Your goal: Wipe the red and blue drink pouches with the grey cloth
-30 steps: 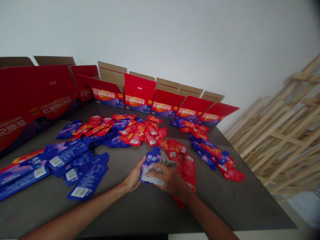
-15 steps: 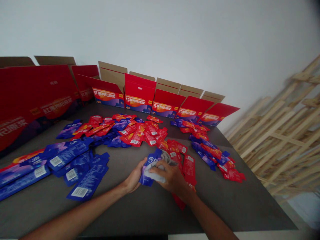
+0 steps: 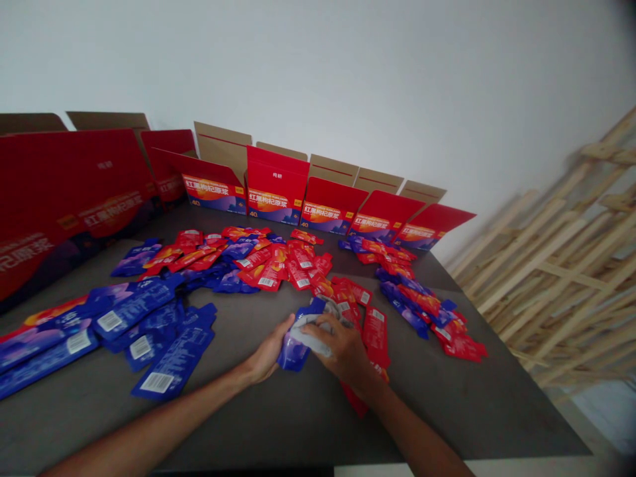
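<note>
Over the middle of the dark table, my left hand [image 3: 269, 352] grips a blue pouch [image 3: 294, 356] by its left side. A grey cloth [image 3: 313, 334] is bunched in my right hand [image 3: 342, 348], whose fingers press it against the front of the pouch. The cloth covers much of the pouch's printed face. Just beyond and to the right lie red pouches [image 3: 376, 331], partly hidden by my right hand and forearm. Left of my left hand, several blue pouches [image 3: 173, 358] lie overlapping, some with barcodes facing up.
A mixed heap of red and blue pouches [image 3: 238, 258] lies behind my hands. Smaller piles [image 3: 427, 305] sit on the right of the table [image 3: 477, 411]. Open red cartons [image 3: 277, 189] line the back, with larger red cartons [image 3: 74, 199] at left. Wooden racks [image 3: 561, 258] stand beyond the right edge.
My right hand has shifted the cloth slightly up the pouch, covering more of its white lettering. The left hand keeps its hold, and the piles have not moved.
</note>
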Demonstrator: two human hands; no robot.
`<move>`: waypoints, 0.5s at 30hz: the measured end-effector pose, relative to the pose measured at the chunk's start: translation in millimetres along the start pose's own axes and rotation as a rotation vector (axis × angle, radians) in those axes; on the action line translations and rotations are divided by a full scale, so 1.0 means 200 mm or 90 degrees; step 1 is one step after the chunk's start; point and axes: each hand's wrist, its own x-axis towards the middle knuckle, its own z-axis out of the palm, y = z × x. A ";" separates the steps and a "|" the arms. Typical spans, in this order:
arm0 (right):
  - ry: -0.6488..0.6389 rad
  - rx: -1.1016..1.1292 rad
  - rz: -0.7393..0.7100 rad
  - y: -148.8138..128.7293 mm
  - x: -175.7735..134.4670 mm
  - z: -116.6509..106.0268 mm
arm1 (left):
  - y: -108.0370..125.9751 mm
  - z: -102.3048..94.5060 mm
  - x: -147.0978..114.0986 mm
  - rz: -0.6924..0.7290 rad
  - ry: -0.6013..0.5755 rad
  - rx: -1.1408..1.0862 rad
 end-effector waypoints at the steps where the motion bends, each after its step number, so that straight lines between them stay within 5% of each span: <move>1: 0.025 0.004 0.020 0.00 0.00 0.00 | 0.00 0.00 0.00 0.005 0.001 0.009; 11: 0.209 0.114 0.054 0.08 -0.02 -0.02 | 0.02 0.01 0.01 0.076 0.021 0.106; 15: 0.201 0.118 0.002 0.07 -0.03 -0.02 | 0.01 -0.01 0.01 0.071 0.076 0.111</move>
